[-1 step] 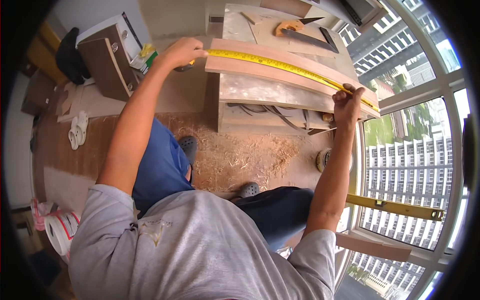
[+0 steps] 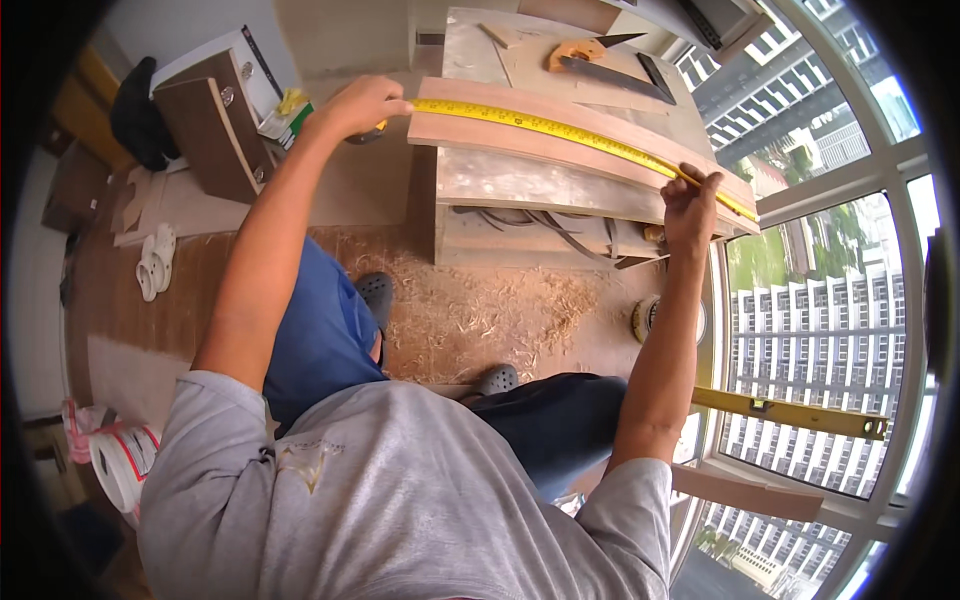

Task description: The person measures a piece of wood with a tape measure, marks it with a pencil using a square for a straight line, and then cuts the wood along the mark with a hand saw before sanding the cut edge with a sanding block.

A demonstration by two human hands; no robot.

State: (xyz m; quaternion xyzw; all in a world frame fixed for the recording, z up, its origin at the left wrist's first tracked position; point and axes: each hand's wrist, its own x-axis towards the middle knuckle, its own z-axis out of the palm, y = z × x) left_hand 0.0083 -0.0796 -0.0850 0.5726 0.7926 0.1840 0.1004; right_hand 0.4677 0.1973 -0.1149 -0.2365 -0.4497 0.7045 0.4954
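Note:
My left hand (image 2: 362, 105) is closed around a tape measure (image 2: 376, 133), whose yellow and black case shows below the fingers at the board's left end. From there the yellow blade (image 2: 540, 122) lies stretched along a long, light reddish-brown wooden board (image 2: 463, 131) toward its right end. Near that end my right hand (image 2: 692, 205) is closed with the fingers pinched on a thin yellow pencil (image 2: 684, 174), held low over the blade. Part of the pencil is hidden by the fingers. The board rests across a worn wooden workbench (image 2: 520, 178).
A handsaw (image 2: 615, 78) with an orange handle lies at the bench's far side. Dark straps (image 2: 560, 232) sit on the shelf below. Wood shavings (image 2: 560, 310) cover the floor. A yellow spirit level (image 2: 790, 411) stands by the window on the right; cabinet panels (image 2: 210, 130) lean at left.
The pencil in my right hand has tilted, so less of it shows beyond the fingers. My right hand has shifted slightly left. My left hand and the tape look nearly unchanged.

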